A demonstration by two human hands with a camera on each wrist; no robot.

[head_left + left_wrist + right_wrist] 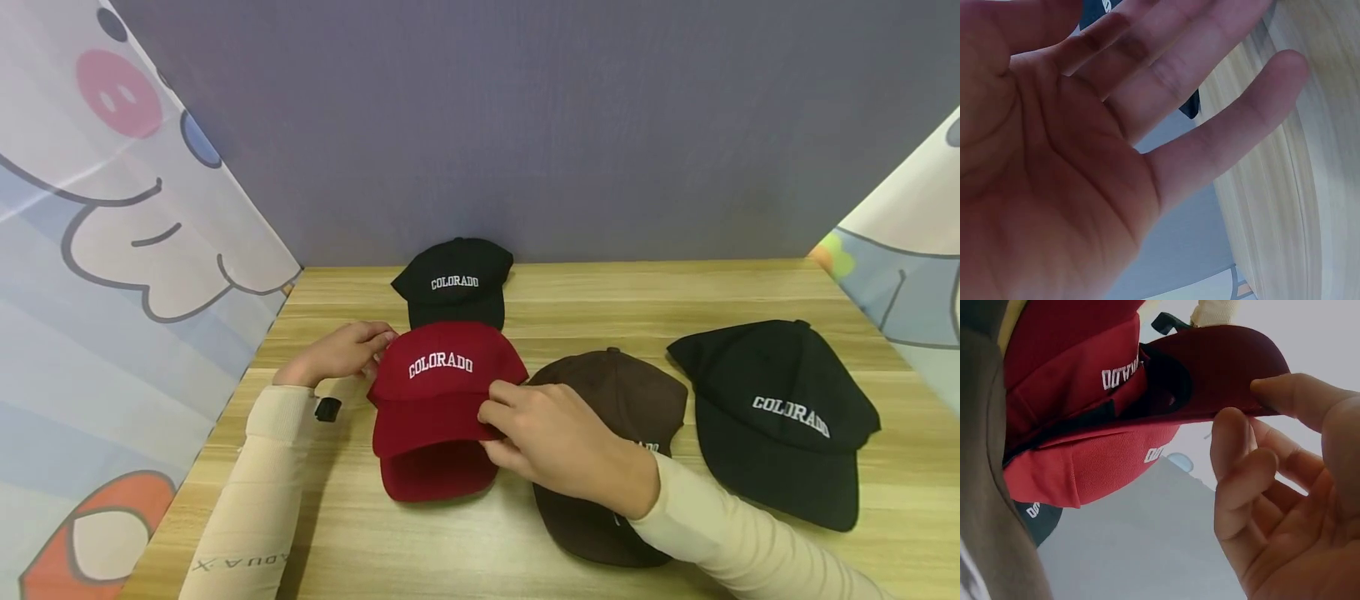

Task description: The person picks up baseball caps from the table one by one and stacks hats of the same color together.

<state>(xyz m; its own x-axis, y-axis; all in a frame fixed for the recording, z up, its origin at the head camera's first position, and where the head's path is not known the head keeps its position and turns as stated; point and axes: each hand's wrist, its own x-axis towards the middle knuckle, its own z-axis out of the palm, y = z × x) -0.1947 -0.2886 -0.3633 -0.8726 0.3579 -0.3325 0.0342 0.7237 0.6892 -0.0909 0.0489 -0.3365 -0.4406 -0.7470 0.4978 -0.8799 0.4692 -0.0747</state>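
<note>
A red cap with white COLORADO lettering [450,415] sits over another red cap [438,477], whose brim shows beneath it. At the right edge of the upper brim, my right hand [562,442] pinches the fabric; in the right wrist view the thumb [1297,400] and index finger hold that brim [1229,365]. My left hand [341,354] is at the left side of the red crown, fingertips right at its edge. The left wrist view shows its palm [1066,175] with the little finger [1235,137] extended; the other fingertips run out of frame.
Behind the red caps stands a black COLORADO cap [457,302]. A brown cap [645,392] lies partly under my right forearm, and a larger-looking black cap [787,375] is at the right. The wooden table [600,300] meets a grey back wall [555,133]; cartoon-printed panels flank it.
</note>
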